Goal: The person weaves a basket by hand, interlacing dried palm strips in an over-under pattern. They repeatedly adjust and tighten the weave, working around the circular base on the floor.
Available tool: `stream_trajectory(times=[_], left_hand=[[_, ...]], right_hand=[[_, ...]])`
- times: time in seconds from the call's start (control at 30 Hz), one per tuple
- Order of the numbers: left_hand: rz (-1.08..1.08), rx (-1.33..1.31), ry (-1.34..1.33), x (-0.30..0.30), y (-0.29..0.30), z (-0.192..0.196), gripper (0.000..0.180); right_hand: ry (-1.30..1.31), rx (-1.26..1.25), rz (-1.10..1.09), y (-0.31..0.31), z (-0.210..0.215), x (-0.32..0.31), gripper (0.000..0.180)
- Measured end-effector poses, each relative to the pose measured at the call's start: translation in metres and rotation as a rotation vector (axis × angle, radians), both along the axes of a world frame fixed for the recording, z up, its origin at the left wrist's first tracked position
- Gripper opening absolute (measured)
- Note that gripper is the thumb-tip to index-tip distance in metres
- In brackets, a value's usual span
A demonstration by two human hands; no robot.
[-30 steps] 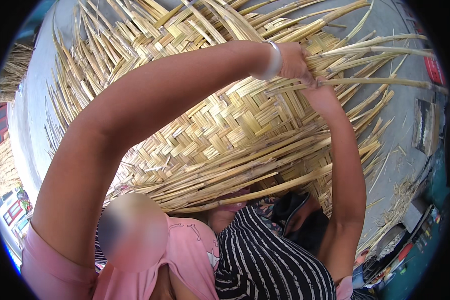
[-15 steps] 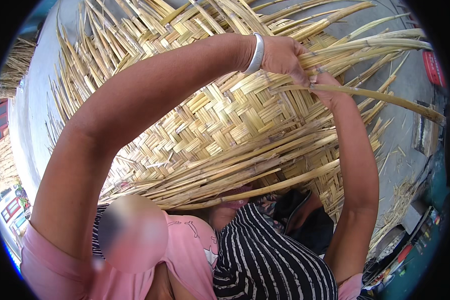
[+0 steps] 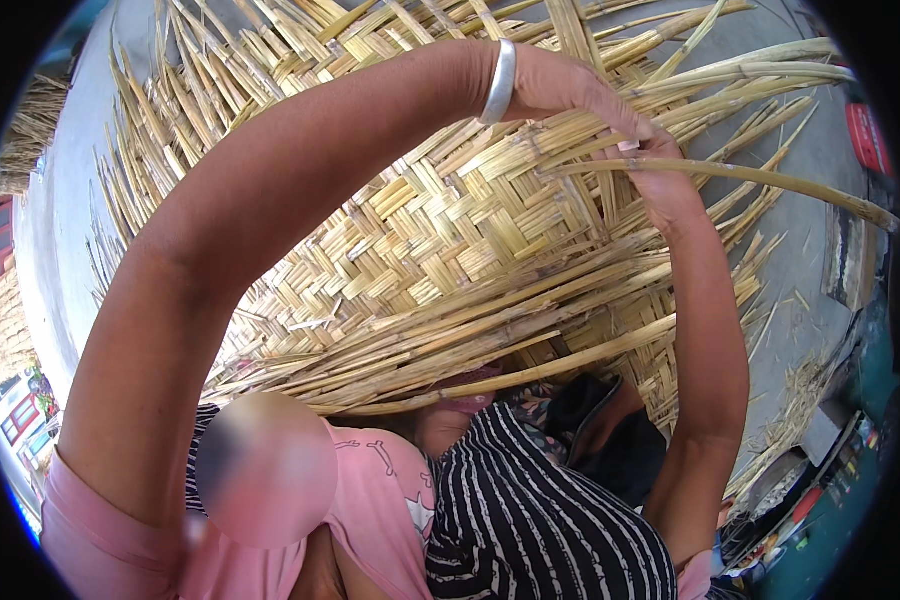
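Note:
A large woven reed mat [image 3: 410, 245], pale yellow with a diagonal weave, spreads in front of me. My left hand [image 3: 570, 88], below a silver bangle [image 3: 501, 82], reaches over the weave to its right part, fingers closed round reed strips [image 3: 735, 75] that fan out rightward. Against its fingertips, my right hand [image 3: 660, 185] comes up from below, also closed on strips at the edge of the weave. One longer single reed strip [image 3: 780, 178] passes over the right hand and sticks out to the right. Part of the right fingers is hidden behind the left hand and the strips.
Loose reed ends [image 3: 195, 70] stand out along the mat's far and left sides. Long unwoven strips [image 3: 450, 325] lie across its near side, by my striped cloth [image 3: 540, 500]. Grey floor [image 3: 805, 240], a red object [image 3: 868, 138] and scattered reed scraps [image 3: 805, 400] lie to the right.
My left hand has shifted slightly right and its fingers now reach over the right hand's fingers. The right hand has moved slightly down, and the long single strip has tilted a little.

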State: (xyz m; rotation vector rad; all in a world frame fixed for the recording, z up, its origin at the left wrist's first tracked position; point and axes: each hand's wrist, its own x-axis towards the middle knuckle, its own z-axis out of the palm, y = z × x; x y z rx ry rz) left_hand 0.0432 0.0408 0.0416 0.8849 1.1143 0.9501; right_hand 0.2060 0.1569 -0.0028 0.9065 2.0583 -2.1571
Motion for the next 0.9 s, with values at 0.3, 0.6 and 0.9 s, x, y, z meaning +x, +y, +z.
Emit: stream_trajectory(times=[0.3,0.6,0.9], left_hand=[[0.175,-0.071,-0.479,-0.023,0.001,-0.035,0.033],[0.394,-0.171,-0.651,-0.016,0.041,-0.050,0.062],[-0.019,-0.200,0.416,0.028,0.094,-0.068,0.032]], right_hand=[[0.166,-0.121,-0.137,-0.004,0.010,0.013,0.026],[0.188,-0.072,-0.164,-0.013,0.021,0.025,0.022],[0.220,-0.064,-0.317,-0.034,0.030,0.036,0.019]])
